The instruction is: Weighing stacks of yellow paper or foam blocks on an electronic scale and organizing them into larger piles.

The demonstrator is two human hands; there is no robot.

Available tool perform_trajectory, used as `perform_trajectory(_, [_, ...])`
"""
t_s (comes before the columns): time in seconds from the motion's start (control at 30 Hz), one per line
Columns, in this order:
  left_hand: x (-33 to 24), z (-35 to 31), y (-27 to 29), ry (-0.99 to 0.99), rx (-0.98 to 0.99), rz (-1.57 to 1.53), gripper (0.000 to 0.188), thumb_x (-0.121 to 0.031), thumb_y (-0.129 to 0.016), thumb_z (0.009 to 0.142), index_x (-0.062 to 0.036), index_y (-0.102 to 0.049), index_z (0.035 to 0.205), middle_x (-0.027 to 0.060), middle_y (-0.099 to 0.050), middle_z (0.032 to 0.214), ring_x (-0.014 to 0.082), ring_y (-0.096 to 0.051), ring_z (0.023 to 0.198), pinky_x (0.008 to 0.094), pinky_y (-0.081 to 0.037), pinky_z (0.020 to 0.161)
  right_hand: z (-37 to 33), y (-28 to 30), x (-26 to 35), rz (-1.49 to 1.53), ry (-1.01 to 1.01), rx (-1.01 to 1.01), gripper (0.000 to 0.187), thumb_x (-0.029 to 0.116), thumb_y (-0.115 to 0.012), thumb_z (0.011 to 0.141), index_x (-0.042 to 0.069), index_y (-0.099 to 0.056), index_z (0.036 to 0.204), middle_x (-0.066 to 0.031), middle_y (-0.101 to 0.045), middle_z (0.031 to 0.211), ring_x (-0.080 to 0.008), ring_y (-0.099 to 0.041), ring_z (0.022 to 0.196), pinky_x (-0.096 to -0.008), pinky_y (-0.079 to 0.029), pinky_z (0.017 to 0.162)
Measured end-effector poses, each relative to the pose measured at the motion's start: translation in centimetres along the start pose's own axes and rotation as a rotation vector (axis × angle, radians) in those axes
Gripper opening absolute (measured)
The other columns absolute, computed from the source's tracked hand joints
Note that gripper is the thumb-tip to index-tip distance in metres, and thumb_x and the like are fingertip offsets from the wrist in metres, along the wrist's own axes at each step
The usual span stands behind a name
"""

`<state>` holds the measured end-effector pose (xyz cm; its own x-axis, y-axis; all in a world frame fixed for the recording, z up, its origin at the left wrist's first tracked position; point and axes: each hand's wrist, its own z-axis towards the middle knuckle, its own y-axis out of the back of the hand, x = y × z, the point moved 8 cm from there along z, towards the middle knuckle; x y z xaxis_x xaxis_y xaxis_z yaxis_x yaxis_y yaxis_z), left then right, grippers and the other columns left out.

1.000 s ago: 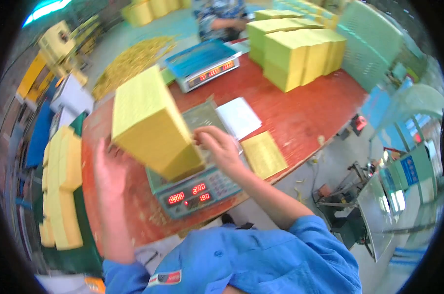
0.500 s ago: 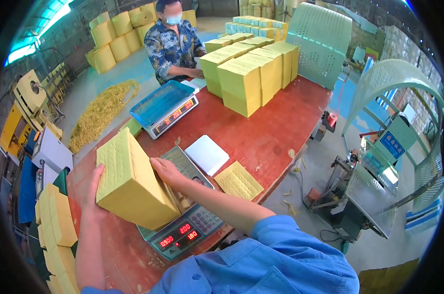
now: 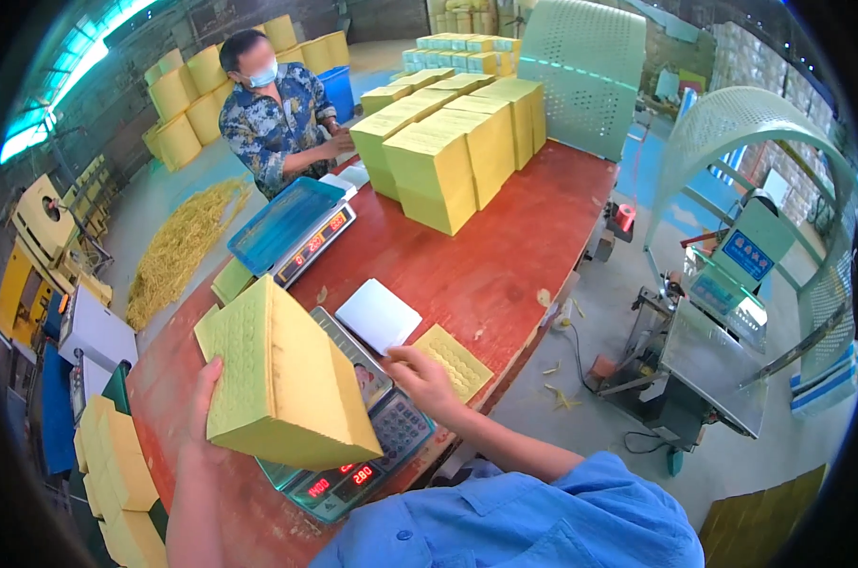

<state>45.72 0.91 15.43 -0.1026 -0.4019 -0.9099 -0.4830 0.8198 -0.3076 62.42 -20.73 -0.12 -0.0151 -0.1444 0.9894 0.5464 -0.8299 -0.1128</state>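
Observation:
A thick block of yellow paper leans tilted over the near digital scale, covering much of its plate. My left hand grips the block's left side, thumb on its embossed face. To the right of the scale, my right hand is off the block, its fingers loosely bent and apart, with nothing visible in them. Its fingertips come close to a stack of white sheets and a small pile of embossed yellow sheets. Red digits glow on the scale, partly hidden by the block.
Tall yellow paper blocks stand together on the red table. A second scale with a blue tray sits at the table's far left, where a masked co-worker stands. More yellow blocks are stacked at lower left; a metal machine is at right.
My right hand has left the block and moved right, toward the small yellow sheets. The block has tipped with my left hand still on it. The co-worker's hands have shifted toward the tall blocks.

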Motion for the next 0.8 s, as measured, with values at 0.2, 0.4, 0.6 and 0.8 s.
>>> perform_trajectory(0.2, [0.1,1.8,-2.9,0.039,0.028,-0.052,0.055,-0.041,-0.054,0.097,-0.0049,-0.048,0.138,0.0108,-0.061,0.126,0.021,-0.063,0.109,0.0353,-0.051,0.092,-2.0,2.0,-5.8,0.123,-0.317,0.073,0.033,0.025,-0.048,0.1,0.001,-0.064,0.117,-0.0057,-0.066,0.097,-0.0127,-0.061,0.087,-0.0273,-0.05,0.075])
perform_trajectory(0.4, [0.2,4.2,-4.3,0.038,-0.007,-0.041,0.057,-0.041,-0.057,0.095,-0.005,-0.047,0.138,0.0107,-0.061,0.126,0.0206,-0.063,0.109,0.0353,-0.051,0.092,1.2,0.2,-2.8,-0.037,-0.052,0.265,0.034,0.026,-0.051,0.099,0.002,-0.064,0.119,-0.0115,-0.066,0.109,-0.0172,-0.061,0.101,-0.0304,-0.047,0.09])
perform_trajectory(0.6, [0.3,6.6,-8.8,-0.001,-0.11,-0.026,0.056,-0.038,-0.055,0.097,-0.0044,-0.043,0.14,0.011,-0.059,0.129,0.0203,-0.062,0.11,0.0348,-0.051,0.093,2.7,2.3,-3.8,0.375,-0.297,0.323,0.04,0.026,-0.048,0.103,-0.001,-0.054,0.132,-0.0094,-0.06,0.128,-0.0174,-0.055,0.118,-0.0317,-0.043,0.1])
perform_trajectory(0.8, [0.8,12.8,-14.7,-0.05,-0.166,-0.095,0.052,-0.036,-0.05,0.098,-0.004,-0.045,0.139,0.0118,-0.06,0.128,0.0211,-0.062,0.111,0.0353,-0.05,0.095,10.0,9.0,-2.8,0.501,-0.386,0.306,0.045,0.023,-0.047,0.103,0.001,-0.042,0.142,-0.0083,-0.055,0.134,-0.0173,-0.053,0.121,-0.0324,-0.042,0.102])
